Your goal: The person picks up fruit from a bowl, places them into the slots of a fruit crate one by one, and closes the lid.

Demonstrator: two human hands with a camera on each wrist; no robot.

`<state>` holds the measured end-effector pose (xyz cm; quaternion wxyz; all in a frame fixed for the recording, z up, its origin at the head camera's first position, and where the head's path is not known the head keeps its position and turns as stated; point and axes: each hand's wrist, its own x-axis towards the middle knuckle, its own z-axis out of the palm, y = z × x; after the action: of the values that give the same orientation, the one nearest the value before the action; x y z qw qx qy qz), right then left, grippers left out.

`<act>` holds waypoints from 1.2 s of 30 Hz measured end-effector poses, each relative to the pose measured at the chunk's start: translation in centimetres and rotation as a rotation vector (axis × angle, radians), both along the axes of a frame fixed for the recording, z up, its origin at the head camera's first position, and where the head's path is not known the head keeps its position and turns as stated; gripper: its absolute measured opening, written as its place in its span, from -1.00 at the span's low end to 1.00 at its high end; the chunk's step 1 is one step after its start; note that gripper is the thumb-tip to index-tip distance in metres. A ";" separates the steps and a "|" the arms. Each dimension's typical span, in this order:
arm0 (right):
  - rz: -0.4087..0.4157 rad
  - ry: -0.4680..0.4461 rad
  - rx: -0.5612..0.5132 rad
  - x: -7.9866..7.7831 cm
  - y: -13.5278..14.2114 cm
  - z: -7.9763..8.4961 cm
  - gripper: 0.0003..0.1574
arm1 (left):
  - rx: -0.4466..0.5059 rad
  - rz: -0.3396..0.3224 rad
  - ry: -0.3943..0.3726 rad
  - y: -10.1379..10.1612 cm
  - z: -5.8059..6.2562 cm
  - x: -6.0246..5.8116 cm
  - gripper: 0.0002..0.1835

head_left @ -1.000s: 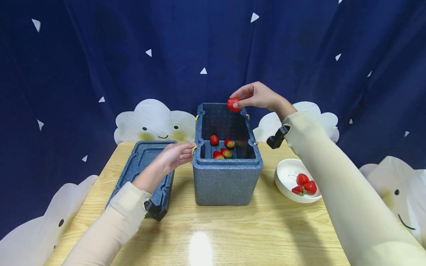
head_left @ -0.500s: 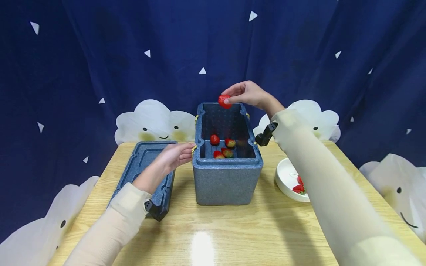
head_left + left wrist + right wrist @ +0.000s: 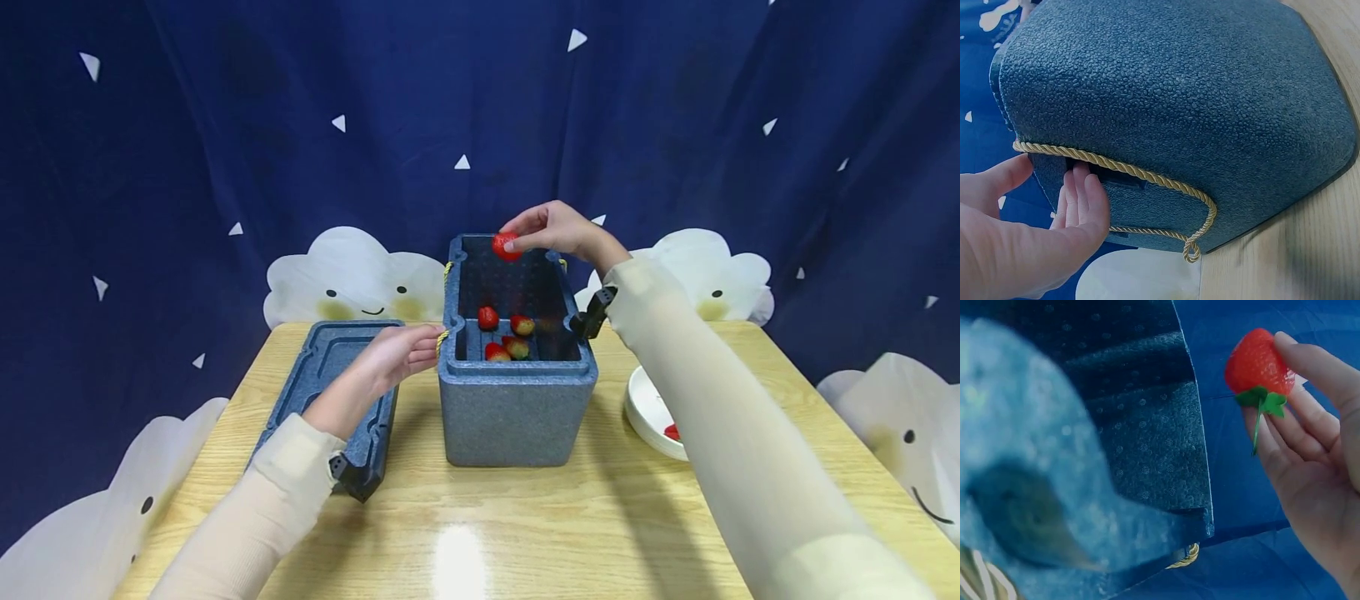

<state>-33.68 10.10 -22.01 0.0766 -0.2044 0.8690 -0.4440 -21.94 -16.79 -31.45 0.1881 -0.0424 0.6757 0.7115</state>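
Pinched between the thumb and fingers of my right hand (image 3: 558, 231) is a red strawberry (image 3: 504, 253), held over the far end of a dark grey-blue foam box (image 3: 517, 421). In the right wrist view, the strawberry (image 3: 1257, 362) has its green leaves and stem turned toward the palm side. Several other strawberries (image 3: 515, 347) lie on the floor of the open box. My left hand (image 3: 397, 357) touches the box's left side, its fingers extended. In the left wrist view, the fingertips reach the wall beside a gold rope handle (image 3: 1116, 165), with the thumb near the rope's end.
A matching foam lid (image 3: 327, 350) lies left of the box, partly under my left forearm. To the right stands a white bowl (image 3: 634, 402) with red fruit, mostly hidden by my right sleeve. A dark blue curtain (image 3: 405, 100) hangs behind the wooden table (image 3: 405, 533).
My right hand has carried the strawberry left across the box, then lowered it slightly. Its sleeve now covers more of the bowl. The left hand has stayed at the box's side.
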 end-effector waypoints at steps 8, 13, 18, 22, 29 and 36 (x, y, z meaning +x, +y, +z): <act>0.045 -0.004 0.243 0.1 -0.2 0.0 -0.62 | 0.003 0.000 0.006 0.1 0.1 -0.1 -0.52; 0.051 -0.024 0.297 0.1 -0.3 0.1 -0.55 | 0.007 0.003 0.004 0.3 0.0 -0.2 -0.54; 0.056 -0.018 0.303 0.2 -0.4 0.3 -0.53 | 0.013 0.002 0.002 0.4 -0.1 -0.3 -0.54; 0.065 0.002 0.316 0.6 -0.5 0.9 -0.57 | 0.027 -0.001 0.005 0.4 -0.2 -0.3 -0.57; 0.074 0.103 0.400 2.4 0.8 2.4 -0.60 | 0.048 -0.003 0.004 0.3 0.1 -0.2 -0.75; 0.077 0.201 0.398 4.8 4.6 1.9 -0.66 | 0.015 -0.003 0.009 0.4 0.3 -0.2 -0.58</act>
<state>-28.86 14.65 -20.09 0.0453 -0.2617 0.9342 -0.2381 -22.16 -16.42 -31.16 0.1865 -0.0364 0.6712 0.7165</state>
